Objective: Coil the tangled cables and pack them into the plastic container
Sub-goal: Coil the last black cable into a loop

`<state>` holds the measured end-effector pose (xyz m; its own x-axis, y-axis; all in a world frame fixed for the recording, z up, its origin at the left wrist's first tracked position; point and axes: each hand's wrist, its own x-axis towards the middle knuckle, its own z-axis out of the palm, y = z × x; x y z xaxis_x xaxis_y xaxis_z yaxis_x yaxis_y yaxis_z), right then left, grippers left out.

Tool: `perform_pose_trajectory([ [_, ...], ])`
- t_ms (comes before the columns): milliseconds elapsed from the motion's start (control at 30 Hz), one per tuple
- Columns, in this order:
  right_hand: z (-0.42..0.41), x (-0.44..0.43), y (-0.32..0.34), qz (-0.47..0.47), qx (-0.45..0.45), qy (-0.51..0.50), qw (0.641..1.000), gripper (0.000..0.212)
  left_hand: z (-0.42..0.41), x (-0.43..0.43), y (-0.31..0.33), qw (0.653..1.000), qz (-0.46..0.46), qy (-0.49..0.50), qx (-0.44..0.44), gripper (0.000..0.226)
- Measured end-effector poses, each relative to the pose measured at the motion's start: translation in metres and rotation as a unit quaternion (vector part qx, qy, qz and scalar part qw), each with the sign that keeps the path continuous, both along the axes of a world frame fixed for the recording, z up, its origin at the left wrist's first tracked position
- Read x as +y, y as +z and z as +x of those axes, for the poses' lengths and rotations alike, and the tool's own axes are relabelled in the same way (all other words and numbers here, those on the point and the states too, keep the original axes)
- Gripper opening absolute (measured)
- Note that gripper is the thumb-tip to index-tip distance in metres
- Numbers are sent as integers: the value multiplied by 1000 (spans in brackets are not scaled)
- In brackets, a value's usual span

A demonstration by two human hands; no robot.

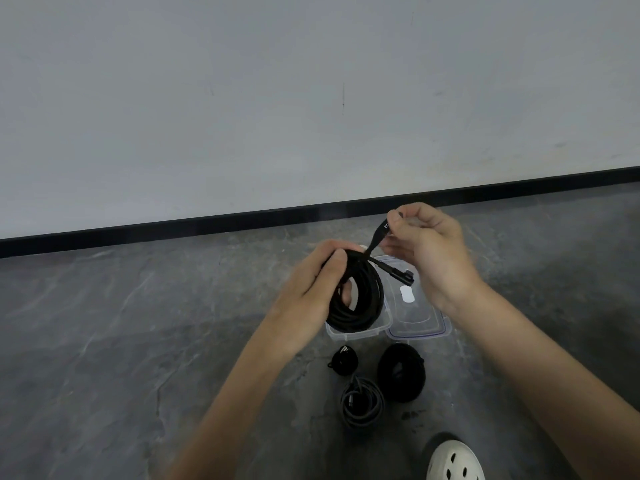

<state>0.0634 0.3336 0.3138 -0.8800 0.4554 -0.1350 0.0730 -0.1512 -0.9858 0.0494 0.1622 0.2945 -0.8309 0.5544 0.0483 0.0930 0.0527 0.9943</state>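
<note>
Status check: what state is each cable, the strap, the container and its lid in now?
Held coil: wound, gripped by left hand, untied.
Strap: loose end pulled up, pinched by right hand.
Container: open, on floor.
Lid: off, flat beside container.
Small coil: wound, on floor, unpacked.
Large coil: wound, on floor, unpacked.
Grey coil: wound, on floor, unpacked.

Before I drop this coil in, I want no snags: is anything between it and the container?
Nothing visible. The container sits open right below the coil in the left hand; its lid lies beside it. The coil hides its inside.
</note>
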Motion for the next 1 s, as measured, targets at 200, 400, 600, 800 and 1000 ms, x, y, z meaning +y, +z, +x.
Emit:
perform_pose_trajectory([
  [200,-4,1,-3,-142,-77,35,986,14,0,-1,-3,997,54,-29,-49,33],
  [400,-4,5,-9,-210,-126,58,968,5,1,3,-1,997,59,-31,-39,35],
  [600,-1,7,-8,-278,-113,81,950,17,2,1,2,994,93,-30,-42,35],
  [800,0,4,-11,-168,-45,145,974,34,-3,-4,9,985,154,0,-79,35],
  [1000,0,1,-10,-18,35,74,996,22,1,-4,11,979,164,-18,-122,36],
])
